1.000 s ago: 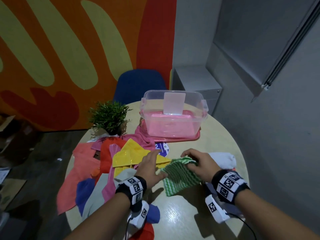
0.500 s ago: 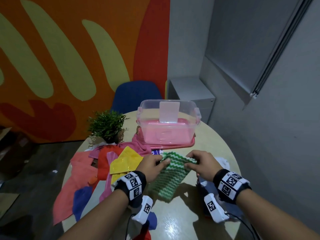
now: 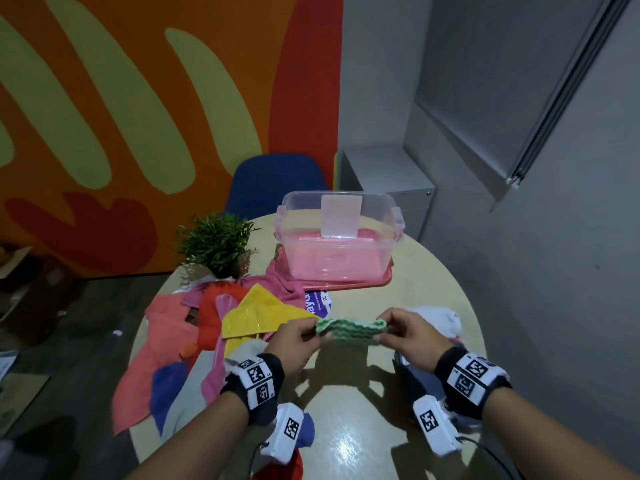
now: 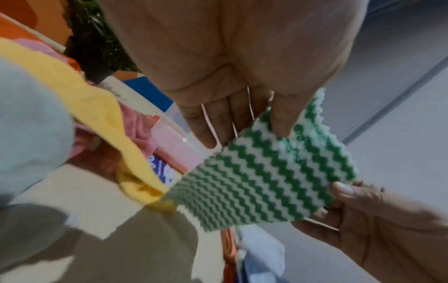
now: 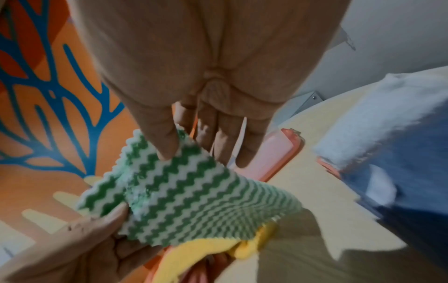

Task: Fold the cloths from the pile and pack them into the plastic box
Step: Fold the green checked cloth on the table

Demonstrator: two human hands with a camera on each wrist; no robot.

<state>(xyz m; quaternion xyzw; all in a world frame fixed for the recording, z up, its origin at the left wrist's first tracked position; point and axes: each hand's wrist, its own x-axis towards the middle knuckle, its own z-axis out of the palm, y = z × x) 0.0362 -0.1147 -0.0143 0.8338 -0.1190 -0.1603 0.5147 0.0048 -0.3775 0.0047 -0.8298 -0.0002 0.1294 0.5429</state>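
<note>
Left hand [image 3: 294, 341] thumb and fingers pinching left end of green zigzag cloth [image 3: 351, 330]; right hand [image 3: 412, 336] pinching right end. Cloth now lifted off table [image 3: 346, 427], held flat above it; 0.5 s ago hung down onto tabletop. Cloth pile [image 3: 214, 327] left, unmoved. Farther back plastic box [image 3: 341, 237] on pink tray [image 3: 363, 284], pink cloth inside; same place as before.

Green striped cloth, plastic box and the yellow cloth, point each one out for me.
green striped cloth [image 3: 351, 330]: head view, middle of the folded strip held between both hands.
plastic box [image 3: 341, 261]: head view, front wall.
yellow cloth [image 3: 258, 315]: head view, flat middle, on the pile.
</note>
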